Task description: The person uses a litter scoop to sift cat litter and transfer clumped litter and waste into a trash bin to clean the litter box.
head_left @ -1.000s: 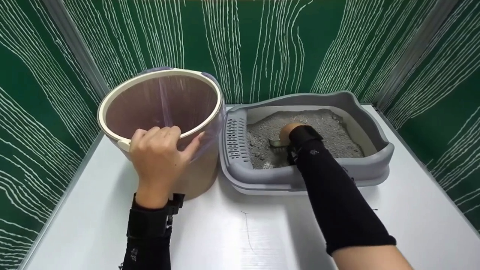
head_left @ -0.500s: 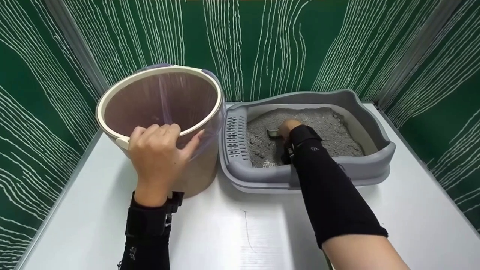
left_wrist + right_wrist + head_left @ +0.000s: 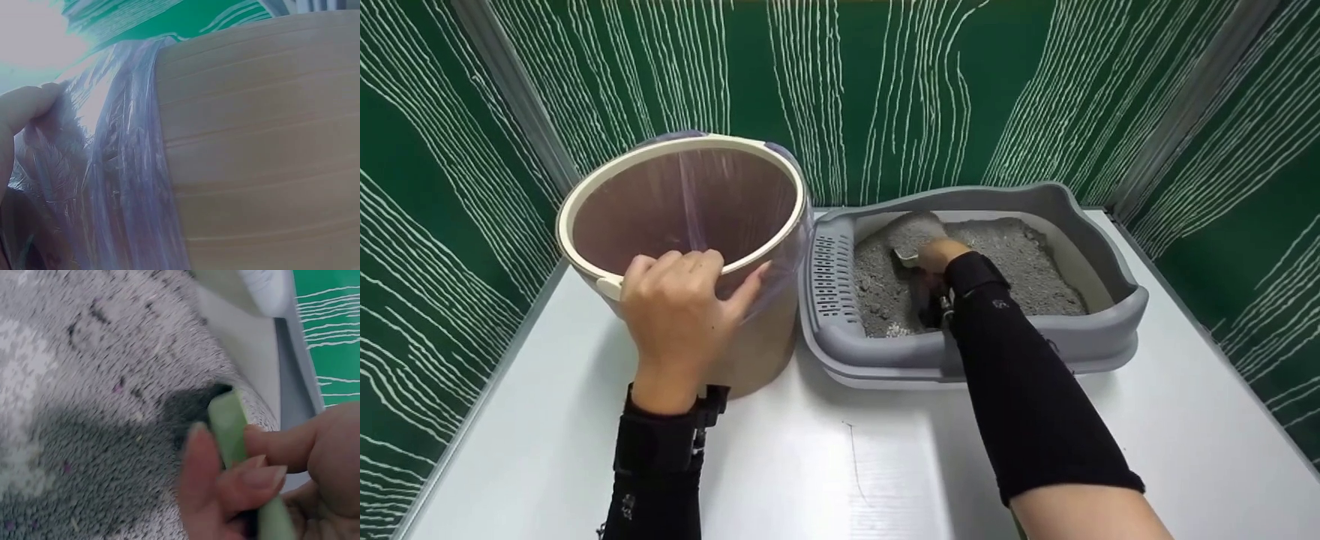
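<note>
My left hand (image 3: 675, 322) grips the cream rim of a tan trash bin (image 3: 761, 345), fingers over the near edge and thumb outside. A clear purplish bin liner (image 3: 126, 152) is folded over the rim. To the right, my right hand (image 3: 943, 253) holds a green litter scoop (image 3: 229, 424) by its handle, inside the grey litter box (image 3: 1035, 341). Heaped cat litter (image 3: 919, 229) shows at the scoop's far end, which stands low over the bed of litter. Thumb and fingers wrap the green handle in the right wrist view.
Bin and litter box stand side by side on a white table (image 3: 877, 450). A slotted ledge (image 3: 834, 277) runs along the box's left side. Green walls (image 3: 885, 97) with white wavy lines enclose the table at the back and sides.
My right hand has shifted slightly toward the back of the litter box. A heap of litter now shows at the scoop's end. The left hand stays on the bin rim.
</note>
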Available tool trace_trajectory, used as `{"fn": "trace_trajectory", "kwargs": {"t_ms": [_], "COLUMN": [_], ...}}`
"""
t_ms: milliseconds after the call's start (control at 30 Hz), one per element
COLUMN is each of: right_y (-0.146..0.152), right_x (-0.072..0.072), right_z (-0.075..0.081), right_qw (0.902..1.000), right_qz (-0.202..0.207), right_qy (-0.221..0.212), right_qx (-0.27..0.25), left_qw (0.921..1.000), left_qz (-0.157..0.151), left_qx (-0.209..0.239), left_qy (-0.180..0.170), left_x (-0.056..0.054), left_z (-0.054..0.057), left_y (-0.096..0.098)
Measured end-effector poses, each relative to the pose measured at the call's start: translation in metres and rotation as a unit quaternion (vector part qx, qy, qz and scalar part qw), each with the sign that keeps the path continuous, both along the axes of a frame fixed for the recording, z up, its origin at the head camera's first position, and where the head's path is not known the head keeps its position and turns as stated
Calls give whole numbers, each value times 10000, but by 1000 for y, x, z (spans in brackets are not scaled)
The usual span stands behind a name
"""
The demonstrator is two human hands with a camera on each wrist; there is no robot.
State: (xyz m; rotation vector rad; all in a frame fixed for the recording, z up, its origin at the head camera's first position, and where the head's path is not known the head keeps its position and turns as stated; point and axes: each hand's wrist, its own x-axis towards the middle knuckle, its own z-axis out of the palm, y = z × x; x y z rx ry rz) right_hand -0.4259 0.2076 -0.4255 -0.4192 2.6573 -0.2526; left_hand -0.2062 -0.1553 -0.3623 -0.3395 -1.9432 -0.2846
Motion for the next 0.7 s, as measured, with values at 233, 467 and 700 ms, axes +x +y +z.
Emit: {"fn": "trace_trajectory", "kwargs": {"t_ms": [233,467,700], "right_y": [-20,-19,-5], "right_x": [46,49,18], "right_z": [43,43,13], "right_qw": [9959,9990,9994], "right_qz": [-493,-189,202], "right_qy": [-684,-189,50], "right_qx": [-339,367,285], "left_qw": [10000,9999,10000], "left_qz": [-26,-110,-55], "left_qx": [18,58,33], "left_qy": [36,44,41], "left_x": [-1,-1,0], "left_z": [0,0,0], "left_y": [0,2,1]}}
